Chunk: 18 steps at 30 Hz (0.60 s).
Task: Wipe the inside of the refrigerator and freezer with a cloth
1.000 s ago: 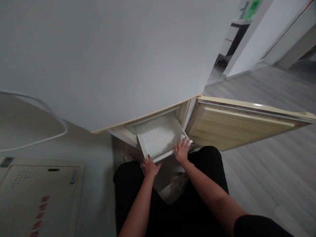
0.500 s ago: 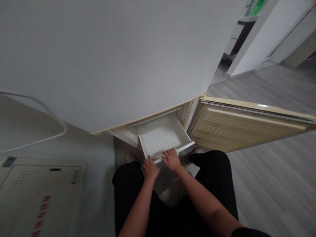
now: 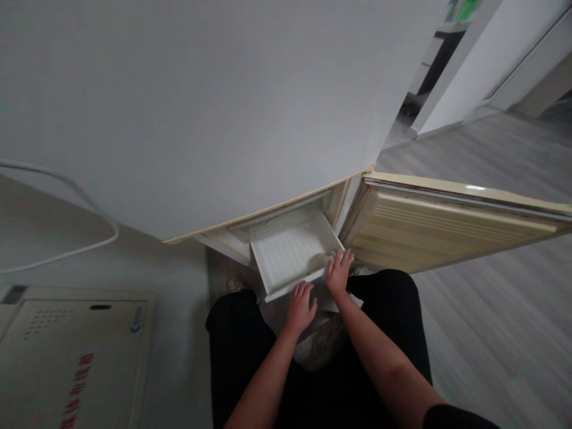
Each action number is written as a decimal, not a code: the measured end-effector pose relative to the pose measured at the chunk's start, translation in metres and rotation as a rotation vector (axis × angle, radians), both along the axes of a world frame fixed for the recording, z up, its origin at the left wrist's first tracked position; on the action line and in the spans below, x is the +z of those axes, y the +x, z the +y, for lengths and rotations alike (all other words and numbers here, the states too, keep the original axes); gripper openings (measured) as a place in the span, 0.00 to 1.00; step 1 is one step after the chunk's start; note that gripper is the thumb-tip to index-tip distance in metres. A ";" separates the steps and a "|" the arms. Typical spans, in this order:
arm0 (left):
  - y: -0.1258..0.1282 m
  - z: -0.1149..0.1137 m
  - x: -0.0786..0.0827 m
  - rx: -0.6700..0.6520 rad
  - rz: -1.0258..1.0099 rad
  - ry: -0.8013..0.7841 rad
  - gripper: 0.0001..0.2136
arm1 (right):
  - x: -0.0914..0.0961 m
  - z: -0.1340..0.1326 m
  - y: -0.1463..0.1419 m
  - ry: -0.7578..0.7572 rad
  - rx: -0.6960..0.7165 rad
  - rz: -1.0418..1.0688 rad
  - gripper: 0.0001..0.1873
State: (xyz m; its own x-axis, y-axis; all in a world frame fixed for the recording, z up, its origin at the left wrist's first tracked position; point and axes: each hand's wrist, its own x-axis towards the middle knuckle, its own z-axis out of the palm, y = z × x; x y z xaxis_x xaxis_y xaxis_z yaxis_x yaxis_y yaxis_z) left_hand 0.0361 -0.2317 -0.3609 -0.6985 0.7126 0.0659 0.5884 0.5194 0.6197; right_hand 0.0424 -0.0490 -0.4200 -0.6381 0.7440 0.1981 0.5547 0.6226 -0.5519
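A white drawer (image 3: 290, 244) with a ribbed floor is pulled partway out of the low cream refrigerator compartment. My left hand (image 3: 301, 307) has its fingers bent at the middle of the drawer's front lip, its thumb apart from them. My right hand (image 3: 339, 271) rests at the drawer's right front corner. Beneath its fingers is a crumpled whitish cloth or wipe (image 3: 326, 258), partly hidden by the hand. The compartment door (image 3: 429, 232) stands swung out to the right.
Above the compartment is a broad pale top surface (image 3: 223, 107). On the left are a white cable (image 3: 96, 243) and a metal wall box (image 3: 75, 351) with red lettering. My knees in black trousers flank the drawer. Wood-look floor (image 3: 482, 322) stretches right.
My right hand has slid right along the drawer's front to its corner. My left hand has shifted right, from the left front corner to the middle of the lip.
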 end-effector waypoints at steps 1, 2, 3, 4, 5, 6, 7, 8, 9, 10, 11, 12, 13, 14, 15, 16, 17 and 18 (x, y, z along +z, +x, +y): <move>0.004 0.002 0.002 -0.001 -0.027 0.026 0.14 | 0.000 -0.013 0.002 -0.001 0.066 -0.029 0.30; 0.006 0.002 0.005 0.015 -0.049 0.051 0.12 | 0.001 -0.027 0.004 -0.003 0.156 -0.064 0.29; 0.007 0.002 0.007 0.043 -0.066 0.080 0.10 | 0.002 -0.041 0.006 -0.008 0.266 -0.102 0.27; 0.007 0.000 0.010 0.080 -0.078 0.116 0.10 | 0.004 -0.056 0.008 -0.017 0.390 -0.136 0.27; 0.005 -0.003 0.013 0.130 -0.086 0.157 0.09 | 0.005 -0.070 0.008 -0.027 0.518 -0.160 0.26; 0.003 -0.006 0.015 0.186 -0.092 0.199 0.09 | 0.006 -0.085 0.008 -0.037 0.642 -0.173 0.26; 0.000 -0.009 0.017 0.247 -0.102 0.238 0.08 | 0.007 -0.099 0.007 -0.047 0.758 -0.175 0.27; -0.004 -0.013 0.019 0.309 -0.118 0.275 0.07 | 0.008 -0.111 0.004 -0.056 0.855 -0.170 0.27; -0.007 -0.016 0.021 0.367 -0.144 0.312 0.06 | 0.008 -0.123 0.001 -0.063 0.930 -0.163 0.26; -0.009 -0.019 0.022 0.420 -0.181 0.355 0.05 | 0.007 -0.131 -0.002 -0.069 0.983 -0.154 0.26; -0.011 -0.021 0.023 0.476 -0.224 0.410 0.04 | 0.007 -0.138 -0.006 -0.072 1.019 -0.147 0.25; -0.012 -0.022 0.023 0.542 -0.275 0.479 0.04 | 0.006 -0.142 -0.009 -0.072 1.039 -0.142 0.24; -0.012 -0.022 0.022 0.632 -0.343 0.562 0.05 | 0.006 -0.143 -0.011 -0.063 1.050 -0.138 0.23; -0.010 -0.022 0.021 0.737 -0.422 0.644 0.06 | 0.005 -0.142 -0.013 -0.044 1.059 -0.132 0.23; -0.007 -0.022 0.019 0.848 -0.506 0.713 0.08 | 0.005 -0.139 -0.014 -0.017 1.073 -0.125 0.22; -0.004 -0.021 0.016 0.959 -0.601 0.767 0.10 | 0.005 -0.136 -0.014 0.014 1.085 -0.122 0.23; 0.000 -0.020 0.012 1.043 -0.688 0.790 0.13 | 0.005 -0.131 -0.014 0.042 1.090 -0.123 0.23; 0.004 -0.019 0.008 1.106 -0.768 0.799 0.14 | 0.005 -0.127 -0.014 0.065 1.088 -0.125 0.23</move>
State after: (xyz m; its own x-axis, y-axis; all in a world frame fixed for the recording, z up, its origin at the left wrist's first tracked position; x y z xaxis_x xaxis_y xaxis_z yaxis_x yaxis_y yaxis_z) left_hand 0.0403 -0.2505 -0.3528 -0.8740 -0.2015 -0.4423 -0.4228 -0.1335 0.8963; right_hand 0.0289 -0.1755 -0.4147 -0.9654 -0.2392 0.1044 -0.2595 0.8389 -0.4785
